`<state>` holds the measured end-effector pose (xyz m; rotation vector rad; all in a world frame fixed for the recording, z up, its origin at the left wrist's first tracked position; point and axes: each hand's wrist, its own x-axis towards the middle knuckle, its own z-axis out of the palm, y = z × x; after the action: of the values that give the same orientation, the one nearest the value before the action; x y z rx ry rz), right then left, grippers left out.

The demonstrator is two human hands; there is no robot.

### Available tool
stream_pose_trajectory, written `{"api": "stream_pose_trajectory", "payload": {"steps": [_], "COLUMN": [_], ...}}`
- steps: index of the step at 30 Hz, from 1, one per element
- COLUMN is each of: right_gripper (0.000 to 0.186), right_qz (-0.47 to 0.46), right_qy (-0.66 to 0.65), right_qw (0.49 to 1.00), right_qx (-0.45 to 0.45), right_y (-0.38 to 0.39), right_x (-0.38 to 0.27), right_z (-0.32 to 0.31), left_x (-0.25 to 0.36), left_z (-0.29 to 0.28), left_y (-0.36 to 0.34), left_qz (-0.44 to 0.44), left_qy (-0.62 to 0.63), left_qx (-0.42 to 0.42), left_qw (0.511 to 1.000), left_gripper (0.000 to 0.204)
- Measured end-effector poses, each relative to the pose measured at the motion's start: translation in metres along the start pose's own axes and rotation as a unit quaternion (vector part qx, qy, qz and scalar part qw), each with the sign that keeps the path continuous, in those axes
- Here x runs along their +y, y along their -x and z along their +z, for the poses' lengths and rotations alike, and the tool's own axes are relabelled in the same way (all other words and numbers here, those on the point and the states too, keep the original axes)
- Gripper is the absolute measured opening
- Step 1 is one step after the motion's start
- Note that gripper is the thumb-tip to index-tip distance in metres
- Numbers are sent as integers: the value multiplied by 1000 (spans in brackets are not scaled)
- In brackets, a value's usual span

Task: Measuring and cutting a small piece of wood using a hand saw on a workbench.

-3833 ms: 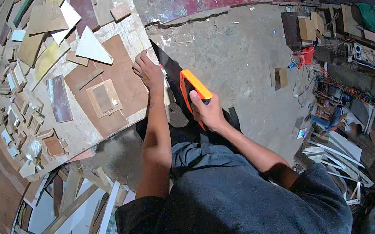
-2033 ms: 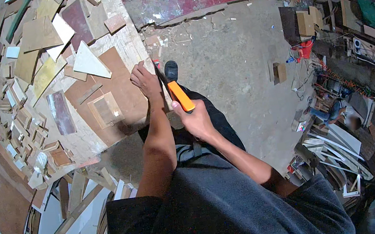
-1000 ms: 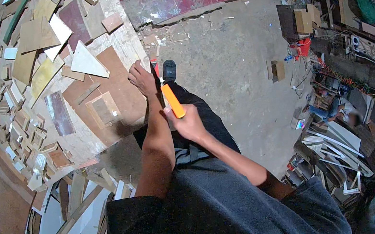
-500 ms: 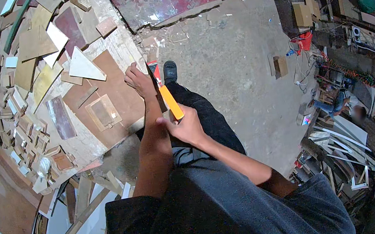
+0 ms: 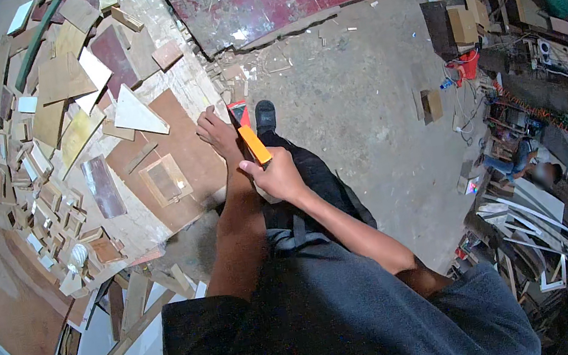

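- Where the table ends on the right, the saw is in the right hand, its orange handle uppermost and its blade mostly hidden.
- That right hand is clamped on the handle, thumb toward the table.
- Over by the same edge, the left hand lies across the brown board, fingers slightly bent; whether they pinch anything, I cannot tell.
- Judging by its kind, the saw should be fairly light, with a stiff, probably smooth handle that a damp palm could slip on.
- Its blade is likely thin and springy sideways, so twisting may bend it; hold it by the handle only, skin off the teeth.
- The brown board looks thin and stiff, best pressed down with a flat palm.
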<state>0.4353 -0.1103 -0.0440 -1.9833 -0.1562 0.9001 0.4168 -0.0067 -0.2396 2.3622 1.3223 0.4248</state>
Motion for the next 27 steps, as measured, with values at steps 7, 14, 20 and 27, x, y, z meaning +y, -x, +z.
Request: {"api": "stream_pose_trajectory", "payload": {"steps": [7,14,20,27], "right_gripper": [28,24,20,22], "right_qz": [4,2,31,24], "right_qy": [-26,-25,-33,-29], "right_qw": [1000,1000,999,999], "right_qx": [-13,-18,-19,1], "right_y": [29,16,29,36], "right_x": [17,8,5,18], "right_z": [-15,-17,-17,-17], "left_x": [6,14,5,12], "left_z": [-5,-12,-9,-12], "left_y": [2,-3,3,2], "left_qz": [-1,-29,-10,-11], "left_qy": [-20,8,8,5], "left_qx": [-8,-16,0,-3], "left_qw": [1000,999,1000,1000], "left_gripper": [48,45,45,47]}}
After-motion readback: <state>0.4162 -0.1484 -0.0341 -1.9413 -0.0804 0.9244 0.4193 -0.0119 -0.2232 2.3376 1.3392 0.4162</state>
